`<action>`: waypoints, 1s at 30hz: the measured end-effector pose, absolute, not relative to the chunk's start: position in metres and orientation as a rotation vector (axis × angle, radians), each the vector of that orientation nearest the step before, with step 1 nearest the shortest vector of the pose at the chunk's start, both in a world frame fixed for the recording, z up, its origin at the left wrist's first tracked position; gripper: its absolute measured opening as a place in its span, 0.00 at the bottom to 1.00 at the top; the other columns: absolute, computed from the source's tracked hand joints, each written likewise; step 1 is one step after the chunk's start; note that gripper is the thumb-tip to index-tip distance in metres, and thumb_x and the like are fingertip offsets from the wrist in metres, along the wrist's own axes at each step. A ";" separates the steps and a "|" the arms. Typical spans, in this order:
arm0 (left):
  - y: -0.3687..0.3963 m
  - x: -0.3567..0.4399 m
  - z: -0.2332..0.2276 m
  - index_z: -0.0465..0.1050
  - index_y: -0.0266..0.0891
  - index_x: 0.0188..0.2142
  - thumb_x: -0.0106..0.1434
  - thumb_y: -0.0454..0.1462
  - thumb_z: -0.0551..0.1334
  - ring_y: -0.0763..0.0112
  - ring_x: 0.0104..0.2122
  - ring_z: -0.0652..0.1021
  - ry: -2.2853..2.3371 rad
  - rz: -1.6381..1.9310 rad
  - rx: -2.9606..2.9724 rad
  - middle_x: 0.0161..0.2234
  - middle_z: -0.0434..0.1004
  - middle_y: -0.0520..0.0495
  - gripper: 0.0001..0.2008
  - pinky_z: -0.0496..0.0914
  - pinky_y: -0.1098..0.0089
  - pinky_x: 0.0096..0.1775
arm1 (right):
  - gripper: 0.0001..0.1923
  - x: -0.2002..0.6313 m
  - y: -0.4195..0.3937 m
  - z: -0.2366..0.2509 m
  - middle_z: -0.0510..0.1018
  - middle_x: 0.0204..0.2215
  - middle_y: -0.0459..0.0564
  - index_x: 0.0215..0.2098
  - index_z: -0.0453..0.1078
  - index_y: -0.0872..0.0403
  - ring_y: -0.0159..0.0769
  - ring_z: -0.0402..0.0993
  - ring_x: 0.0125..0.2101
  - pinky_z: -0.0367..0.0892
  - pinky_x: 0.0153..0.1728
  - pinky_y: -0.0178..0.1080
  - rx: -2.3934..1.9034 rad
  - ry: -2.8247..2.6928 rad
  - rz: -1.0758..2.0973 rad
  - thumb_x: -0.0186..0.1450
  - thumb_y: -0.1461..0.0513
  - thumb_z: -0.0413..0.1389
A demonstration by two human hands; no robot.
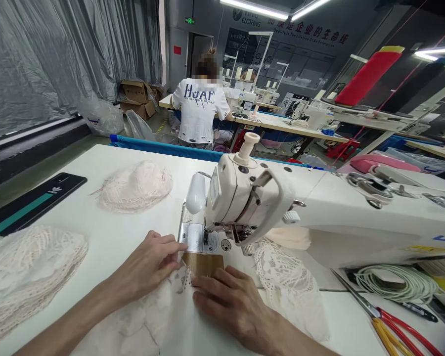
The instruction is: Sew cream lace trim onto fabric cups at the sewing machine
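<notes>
My left hand (157,257) pinches the edge of a piece of white lace fabric (180,279) just in front of the sewing machine's metal plate (195,236). Bent together, the fingers of my right hand (232,301) hold the same lace from the other side, their tips partly hidden. Between the hands and the needle area lies a brown plate (203,263) on the machine bed. Above it stands the white sewing machine (241,193). The rest of the fabric (133,326) hangs in pale folds below my left forearm.
Lace piles lie at left (33,267) and behind (137,185); another lace piece (285,272) sits under the machine arm. Red-handled scissors (378,311) and coiled pale cord (396,283) are at right. A black case (37,200) lies far left. A person (200,109) sits ahead.
</notes>
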State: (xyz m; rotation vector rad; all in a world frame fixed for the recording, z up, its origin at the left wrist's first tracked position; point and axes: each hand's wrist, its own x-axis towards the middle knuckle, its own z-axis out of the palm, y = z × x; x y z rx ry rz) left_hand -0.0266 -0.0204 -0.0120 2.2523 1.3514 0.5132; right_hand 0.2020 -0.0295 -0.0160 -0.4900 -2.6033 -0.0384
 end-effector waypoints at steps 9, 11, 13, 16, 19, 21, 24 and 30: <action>-0.022 -0.025 -0.013 0.68 0.43 0.48 0.63 0.31 0.57 0.67 0.33 0.71 1.357 0.527 2.248 0.30 0.72 0.53 0.14 0.63 0.65 0.39 | 0.13 0.203 -0.030 -0.015 0.76 0.43 0.49 0.34 0.70 0.56 0.31 0.65 0.28 0.60 0.27 0.36 -0.489 -2.629 -0.054 0.67 0.69 0.44; -0.023 -0.025 -0.015 0.68 0.43 0.48 0.63 0.32 0.57 0.66 0.33 0.70 1.367 0.525 2.253 0.30 0.72 0.53 0.14 0.63 0.65 0.38 | 0.13 0.201 -0.031 -0.012 0.76 0.42 0.50 0.34 0.70 0.56 0.31 0.65 0.28 0.59 0.27 0.35 -0.503 -2.635 -0.075 0.67 0.69 0.44; -0.022 -0.025 -0.018 0.67 0.44 0.50 0.64 0.33 0.56 0.66 0.33 0.69 1.383 0.535 2.271 0.31 0.71 0.52 0.14 0.63 0.65 0.37 | 0.13 0.200 -0.031 -0.010 0.76 0.42 0.50 0.33 0.70 0.56 0.31 0.64 0.28 0.59 0.28 0.36 -0.505 -2.627 -0.106 0.67 0.69 0.45; -0.019 -0.025 -0.022 0.63 0.44 0.53 0.65 0.33 0.54 0.65 0.34 0.68 1.423 0.593 2.349 0.34 0.71 0.50 0.17 0.64 0.66 0.37 | 0.13 0.200 -0.031 -0.010 0.76 0.42 0.50 0.35 0.70 0.56 0.32 0.64 0.29 0.59 0.30 0.37 -0.494 -2.600 -0.137 0.67 0.69 0.44; -0.019 -0.021 -0.018 0.60 0.42 0.56 0.65 0.31 0.53 0.63 0.40 0.68 1.464 0.743 2.546 0.43 0.68 0.45 0.20 0.62 0.62 0.41 | 0.12 0.201 -0.031 -0.012 0.75 0.40 0.51 0.37 0.69 0.57 0.34 0.64 0.31 0.58 0.32 0.38 -0.509 -2.594 -0.140 0.67 0.69 0.44; -0.024 -0.016 -0.013 0.62 0.41 0.53 0.65 0.28 0.51 0.62 0.44 0.68 1.478 0.847 2.663 0.46 0.66 0.42 0.18 0.60 0.61 0.42 | 0.10 0.201 -0.032 -0.013 0.75 0.38 0.51 0.37 0.69 0.57 0.34 0.64 0.31 0.58 0.32 0.38 -0.531 -2.609 -0.147 0.66 0.70 0.46; -0.037 -0.008 -0.008 0.70 0.40 0.41 0.65 0.25 0.49 0.67 0.37 0.71 1.415 0.786 2.737 0.39 0.70 0.46 0.15 0.60 0.62 0.40 | 0.08 0.202 -0.035 -0.012 0.74 0.35 0.51 0.36 0.68 0.57 0.33 0.64 0.30 0.57 0.32 0.38 -0.560 -2.635 -0.154 0.66 0.69 0.48; -0.039 -0.003 -0.014 0.71 0.39 0.37 0.64 0.34 0.57 0.66 0.35 0.74 1.364 0.527 2.828 0.35 0.73 0.48 0.05 0.67 0.63 0.39 | 0.09 0.201 -0.037 -0.013 0.73 0.32 0.49 0.33 0.67 0.57 0.33 0.65 0.30 0.57 0.31 0.38 -0.628 -2.618 -0.165 0.68 0.61 0.50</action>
